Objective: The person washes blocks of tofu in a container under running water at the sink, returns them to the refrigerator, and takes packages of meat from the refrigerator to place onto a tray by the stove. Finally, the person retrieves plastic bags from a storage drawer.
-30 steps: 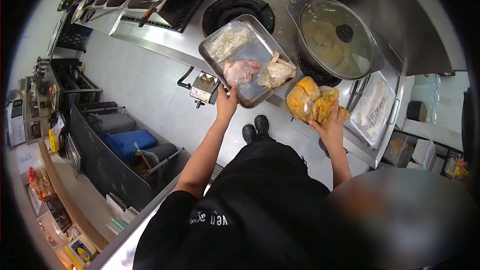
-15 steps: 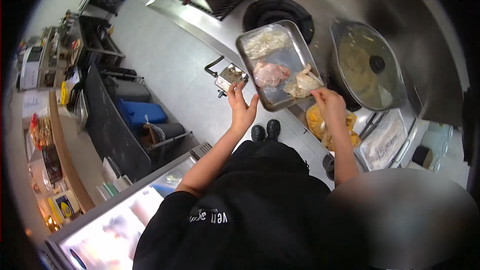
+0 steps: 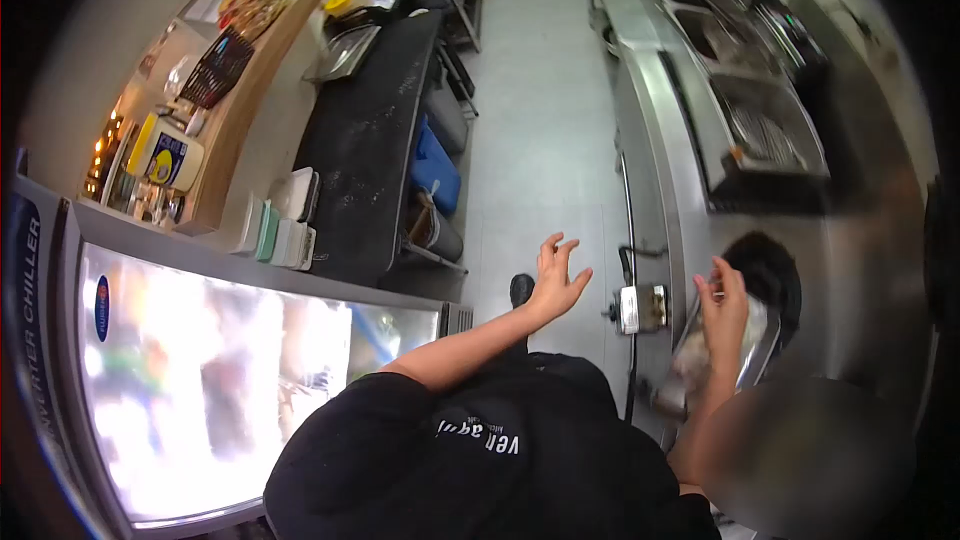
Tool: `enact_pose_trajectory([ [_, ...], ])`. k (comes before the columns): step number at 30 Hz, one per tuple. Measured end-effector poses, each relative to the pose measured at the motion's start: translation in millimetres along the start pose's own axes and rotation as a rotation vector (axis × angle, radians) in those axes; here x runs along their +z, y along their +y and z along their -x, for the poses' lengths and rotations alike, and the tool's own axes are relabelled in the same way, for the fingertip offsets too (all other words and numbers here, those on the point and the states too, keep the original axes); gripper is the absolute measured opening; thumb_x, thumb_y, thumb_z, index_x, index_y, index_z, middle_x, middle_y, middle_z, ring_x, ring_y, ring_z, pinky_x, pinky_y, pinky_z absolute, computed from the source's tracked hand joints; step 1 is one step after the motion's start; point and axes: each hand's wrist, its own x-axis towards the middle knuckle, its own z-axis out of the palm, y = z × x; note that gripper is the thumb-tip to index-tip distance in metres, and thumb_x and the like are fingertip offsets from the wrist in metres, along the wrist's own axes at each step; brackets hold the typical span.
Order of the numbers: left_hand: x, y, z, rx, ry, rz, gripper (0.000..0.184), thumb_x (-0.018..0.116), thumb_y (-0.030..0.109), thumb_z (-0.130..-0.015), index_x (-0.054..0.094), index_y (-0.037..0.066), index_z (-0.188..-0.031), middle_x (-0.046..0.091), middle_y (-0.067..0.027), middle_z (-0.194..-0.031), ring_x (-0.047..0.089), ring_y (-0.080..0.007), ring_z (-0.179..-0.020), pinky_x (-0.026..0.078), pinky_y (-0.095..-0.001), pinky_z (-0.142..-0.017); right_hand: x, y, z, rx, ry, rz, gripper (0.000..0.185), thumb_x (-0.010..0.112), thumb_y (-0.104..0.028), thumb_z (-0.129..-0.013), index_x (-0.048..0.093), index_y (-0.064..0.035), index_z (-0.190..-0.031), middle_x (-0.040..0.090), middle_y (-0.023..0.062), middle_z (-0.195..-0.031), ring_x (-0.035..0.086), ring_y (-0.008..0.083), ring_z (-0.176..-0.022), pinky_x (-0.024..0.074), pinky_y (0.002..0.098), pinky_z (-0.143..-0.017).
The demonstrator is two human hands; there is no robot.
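Observation:
My left hand hangs in the air over the floor, fingers spread and nothing in them. On the other side, my right hand is raised over the metal tray, its fingers loosely bent and apart, with nothing visible between them. Raw meat in the tray is blurred and partly covered by my right hand and forearm. Beyond the tray sits a round black burner. A small metal box-shaped fitting sticks out at the counter's front edge, between my two hands.
A glass-topped chiller stands at left, with a black worktable beyond it. Bins, one of them blue, are under the table. The aisle floor runs ahead. Along the right counter is a metal fryer-like basin.
My view and body have turned left, toward the aisle and chiller. My right hand has come away from the meat piece it was pinching. My left hand stays spread.

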Motion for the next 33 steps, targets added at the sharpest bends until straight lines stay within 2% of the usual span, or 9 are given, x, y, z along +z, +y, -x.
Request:
enact_pose_trajectory([
  [5, -44.2, -59.8, -86.4, -0.040, -0.037, 0.040, 0.046, 0.068, 0.020, -0.077, 0.049, 0.012, -0.119, 0.034, -0.0203, -0.131, 0.033, -0.0382, -0.120, 0.030, -0.0454, -0.100, 115.4, -54.6, -93.0, -0.294, -0.191, -0.058, 0.021, 0.056, 0.002, -0.079, 0.061, -0.0002, -0.099, 0.059, 0.0146, -0.088, 0.058, 0.0294, -0.083, 0.0460, 0.0356, -0.072],
  [9, -87.4, -107.1, -180.7, -0.019, 0.023, 0.097, 0.017, 0.067, 0.022, -0.080, 0.064, 0.009, -0.091, 0.056, -0.0134, -0.112, 0.046, -0.0311, -0.110, 0.035, -0.0410, -0.094, 190.9, -71.1, -153.9, -0.471, -0.250, 0.093, 0.026, 0.048, 0.011, -0.074, 0.061, 0.0006, -0.095, 0.059, 0.0158, -0.088, 0.058, 0.0329, -0.083, 0.0462, 0.0368, -0.075],
  [13, -130.0, -141.0, -286.3, -0.027, -0.061, 0.239, 0.021, 0.063, 0.025, -0.084, 0.065, 0.006, -0.075, 0.063, -0.0096, -0.096, 0.055, -0.0268, -0.095, 0.040, -0.0374, -0.087, 231.5, -108.3, -204.6, -0.229, -0.275, 0.049, 0.020, 0.051, 0.006, -0.078, 0.061, 0.0002, -0.095, 0.060, 0.0158, -0.092, 0.059, 0.0337, -0.084, 0.0469, 0.0373, -0.075],
  [15, -137.5, -158.2, -345.5, -0.159, -0.127, 0.347, 0.029, 0.059, 0.026, -0.088, 0.064, 0.005, -0.069, 0.064, -0.0088, -0.091, 0.058, -0.0243, -0.088, 0.044, -0.0355, -0.080, 248.0, -116.1, -234.4, -0.203, -0.265, 0.104, 0.014, 0.054, 0.000, -0.083, 0.062, 0.0006, -0.095, 0.062, 0.0169, -0.092, 0.061, 0.0338, -0.082, 0.0477, 0.0368, -0.073],
  [16, -139.2, -168.0, -376.7, 0.014, -0.067, 0.287, 0.024, 0.058, 0.026, -0.089, 0.065, 0.005, -0.079, 0.062, -0.0094, -0.094, 0.058, -0.0222, -0.090, 0.046, -0.0342, -0.078, 253.7, -120.8, -252.2, -0.163, -0.319, 0.123, 0.013, 0.055, -0.004, -0.084, 0.063, 0.0006, -0.094, 0.062, 0.0173, -0.090, 0.061, 0.0333, -0.080, 0.0479, 0.0366, -0.072],
  [23, -171.1, -198.0, -600.3, 0.043, 0.183, 0.400, 0.022, 0.061, 0.018, -0.086, 0.059, 0.007, -0.105, 0.053, -0.0093, -0.108, 0.058, -0.0192, -0.092, 0.047, -0.0315, -0.081, 313.8, -128.3, -440.4, -0.107, -0.380, 0.177, 0.016, 0.058, -0.011, -0.084, 0.064, 0.0004, -0.095, 0.064, 0.0169, -0.088, 0.063, 0.0316, -0.078, 0.0481, 0.0369, -0.069],
  [27, -208.8, -271.0, -694.6, -0.095, 0.412, 0.298, 0.021, 0.065, 0.014, -0.081, 0.060, 0.008, -0.101, 0.055, -0.0086, -0.103, 0.057, -0.0189, -0.086, 0.048, -0.0297, -0.070, 378.3, -141.4, -591.8, -0.271, -0.465, 0.267, 0.016, 0.056, -0.011, -0.084, 0.063, -0.0007, -0.095, 0.064, 0.0184, -0.090, 0.061, 0.0356, -0.081, 0.0476, 0.0408, -0.071],
  [29, -234.6, -304.6, -726.0, -0.212, 0.484, 0.299, 0.021, 0.066, 0.012, -0.081, 0.061, 0.008, -0.101, 0.055, -0.0081, -0.102, 0.057, -0.0172, -0.086, 0.049, -0.0281, -0.070, 413.3, -173.6, -671.3, -0.477, -0.533, 0.224, 0.016, 0.059, -0.009, -0.083, 0.064, 0.0009, -0.095, 0.062, 0.0197, -0.084, 0.060, 0.0331, -0.073, 0.0473, 0.0368, -0.066],
  [33, -288.7, -330.7, -770.5, -0.381, 0.658, 0.225, 0.023, 0.066, 0.010, -0.081, 0.062, 0.003, -0.103, 0.058, -0.0068, -0.101, 0.058, -0.0151, -0.088, 0.047, -0.0279, -0.078, 486.5, -262.5, -810.8, -0.721, -0.645, 0.234, 0.016, 0.057, -0.012, -0.084, 0.063, -0.0025, -0.096, 0.062, 0.0176, -0.084, 0.060, 0.0345, -0.076, 0.0474, 0.0407, -0.068],
])
